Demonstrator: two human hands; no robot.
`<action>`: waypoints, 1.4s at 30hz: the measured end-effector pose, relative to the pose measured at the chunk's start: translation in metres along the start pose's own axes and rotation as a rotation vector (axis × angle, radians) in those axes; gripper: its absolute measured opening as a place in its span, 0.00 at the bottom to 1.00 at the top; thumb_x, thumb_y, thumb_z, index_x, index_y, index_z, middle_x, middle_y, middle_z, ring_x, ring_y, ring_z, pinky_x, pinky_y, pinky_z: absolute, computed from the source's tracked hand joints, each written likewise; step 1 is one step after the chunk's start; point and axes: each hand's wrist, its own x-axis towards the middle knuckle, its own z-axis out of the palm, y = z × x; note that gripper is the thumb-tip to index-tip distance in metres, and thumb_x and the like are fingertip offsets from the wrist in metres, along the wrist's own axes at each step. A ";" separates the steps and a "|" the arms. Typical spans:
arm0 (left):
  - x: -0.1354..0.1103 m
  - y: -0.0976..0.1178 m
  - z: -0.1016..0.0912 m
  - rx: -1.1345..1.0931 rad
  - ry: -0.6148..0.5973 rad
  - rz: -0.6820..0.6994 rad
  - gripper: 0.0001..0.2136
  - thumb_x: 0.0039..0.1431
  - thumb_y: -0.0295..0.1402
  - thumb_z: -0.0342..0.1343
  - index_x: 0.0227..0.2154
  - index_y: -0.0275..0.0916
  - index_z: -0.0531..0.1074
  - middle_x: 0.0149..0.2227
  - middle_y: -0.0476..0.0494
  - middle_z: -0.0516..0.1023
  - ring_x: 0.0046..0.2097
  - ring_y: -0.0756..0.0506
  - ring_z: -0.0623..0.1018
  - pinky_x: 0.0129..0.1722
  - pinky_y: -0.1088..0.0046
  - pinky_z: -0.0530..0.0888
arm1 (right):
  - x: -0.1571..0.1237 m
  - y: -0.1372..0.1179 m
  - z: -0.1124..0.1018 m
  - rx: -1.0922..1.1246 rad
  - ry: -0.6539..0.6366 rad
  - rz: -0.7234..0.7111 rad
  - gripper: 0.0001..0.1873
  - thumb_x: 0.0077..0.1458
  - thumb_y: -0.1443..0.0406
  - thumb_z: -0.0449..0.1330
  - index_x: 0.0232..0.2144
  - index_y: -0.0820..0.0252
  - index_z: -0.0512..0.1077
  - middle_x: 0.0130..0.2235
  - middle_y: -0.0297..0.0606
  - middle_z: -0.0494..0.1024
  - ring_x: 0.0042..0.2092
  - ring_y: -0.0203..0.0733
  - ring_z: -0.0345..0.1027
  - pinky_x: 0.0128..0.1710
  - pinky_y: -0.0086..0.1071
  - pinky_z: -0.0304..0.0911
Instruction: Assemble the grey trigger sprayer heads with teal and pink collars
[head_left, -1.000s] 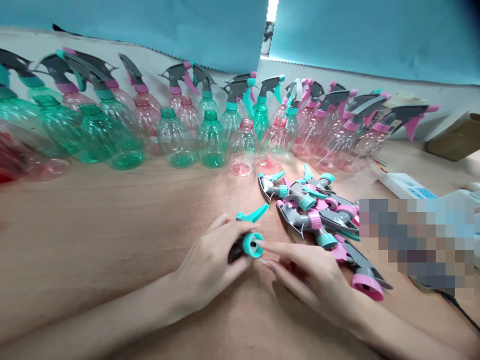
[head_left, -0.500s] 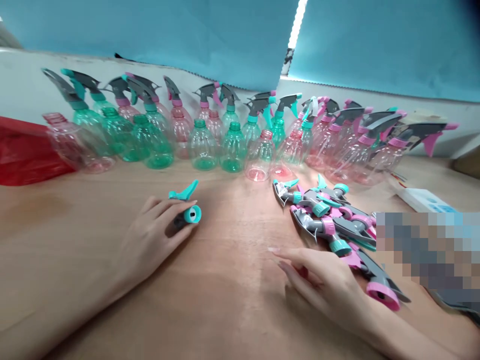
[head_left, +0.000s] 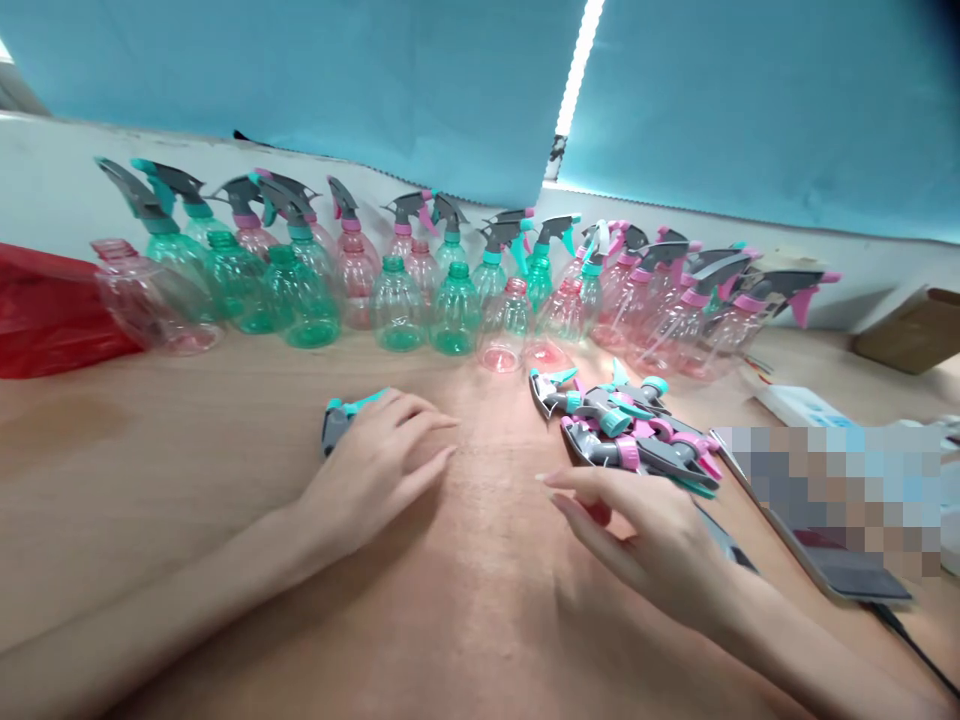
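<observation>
My left hand [head_left: 367,468] is over the table with its fingers stretched to the right and apart, holding nothing. Just behind it a grey and teal trigger spray head [head_left: 331,426] lies on the wood, partly hidden by the hand. My right hand [head_left: 656,545] hovers by the front of a pile of grey, pink and teal spray heads [head_left: 660,456]. Its thumb and index finger point left with a small gap between them and nothing in it. The hand covers part of the pile.
Green and pink clear bottles stand along the back, some uncapped like this green bottle [head_left: 455,312], others wearing spray heads. A red bag [head_left: 60,315] lies at left. At right are a phone [head_left: 862,575] with a cable, a white box [head_left: 799,405] and a brown box [head_left: 911,330].
My left hand has let go of the teal spray head, leaving it on the table, and has moved right with its fingers extended. My right hand has barely moved. The view has turned slightly right.
</observation>
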 end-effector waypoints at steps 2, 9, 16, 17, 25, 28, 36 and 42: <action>0.027 0.015 0.011 -0.064 -0.060 0.081 0.09 0.63 0.32 0.50 0.42 0.35 0.71 0.40 0.41 0.74 0.42 0.42 0.72 0.42 0.63 0.70 | -0.005 -0.002 0.009 0.041 -0.014 -0.011 0.10 0.58 0.71 0.55 0.43 0.61 0.69 0.26 0.30 0.76 0.22 0.31 0.67 0.21 0.24 0.60; 0.107 0.054 0.062 -0.112 -0.135 0.289 0.14 0.59 0.24 0.50 0.47 0.37 0.69 0.44 0.42 0.72 0.47 0.43 0.69 0.45 0.66 0.69 | -0.013 -0.009 0.026 0.150 -0.067 -0.047 0.09 0.59 0.71 0.51 0.38 0.60 0.70 0.31 0.36 0.81 0.28 0.35 0.74 0.27 0.27 0.66; 0.139 0.062 0.087 -0.103 -0.187 0.434 0.16 0.54 0.20 0.54 0.44 0.39 0.72 0.48 0.40 0.72 0.49 0.40 0.67 0.46 0.63 0.67 | -0.016 -0.002 0.026 0.186 -0.066 -0.001 0.07 0.58 0.69 0.54 0.40 0.60 0.69 0.31 0.34 0.81 0.29 0.35 0.74 0.28 0.26 0.66; 0.141 0.062 0.087 -0.107 -0.189 0.439 0.15 0.54 0.21 0.54 0.43 0.39 0.73 0.48 0.40 0.72 0.49 0.40 0.67 0.46 0.63 0.67 | -0.016 -0.002 0.026 0.192 -0.065 0.003 0.08 0.58 0.69 0.54 0.40 0.61 0.69 0.31 0.34 0.80 0.29 0.35 0.74 0.29 0.26 0.66; 0.127 0.054 0.072 -0.201 -0.051 0.327 0.11 0.51 0.27 0.58 0.39 0.34 0.70 0.39 0.41 0.75 0.43 0.42 0.69 0.43 0.65 0.69 | -0.016 0.002 0.025 0.206 -0.020 0.036 0.08 0.57 0.70 0.55 0.40 0.62 0.70 0.31 0.34 0.80 0.27 0.33 0.72 0.27 0.26 0.65; 0.106 0.050 0.063 -0.232 0.029 0.282 0.13 0.49 0.25 0.58 0.40 0.35 0.68 0.42 0.43 0.75 0.46 0.42 0.69 0.48 0.63 0.68 | -0.013 0.003 0.021 0.211 0.031 0.025 0.07 0.57 0.71 0.55 0.39 0.62 0.70 0.30 0.34 0.80 0.25 0.31 0.70 0.26 0.25 0.64; 0.032 0.033 0.041 -0.324 0.030 0.163 0.16 0.50 0.21 0.55 0.43 0.40 0.68 0.42 0.47 0.76 0.46 0.44 0.70 0.46 0.65 0.70 | -0.012 0.009 0.005 0.178 0.167 0.115 0.08 0.56 0.72 0.57 0.40 0.61 0.68 0.23 0.27 0.71 0.21 0.28 0.61 0.22 0.22 0.61; 0.014 0.030 0.037 -0.423 -0.030 0.128 0.19 0.50 0.19 0.53 0.45 0.41 0.67 0.41 0.48 0.75 0.44 0.45 0.70 0.43 0.68 0.71 | -0.013 0.016 0.013 0.213 0.087 0.229 0.12 0.56 0.68 0.59 0.43 0.61 0.65 0.24 0.26 0.65 0.22 0.29 0.60 0.22 0.23 0.60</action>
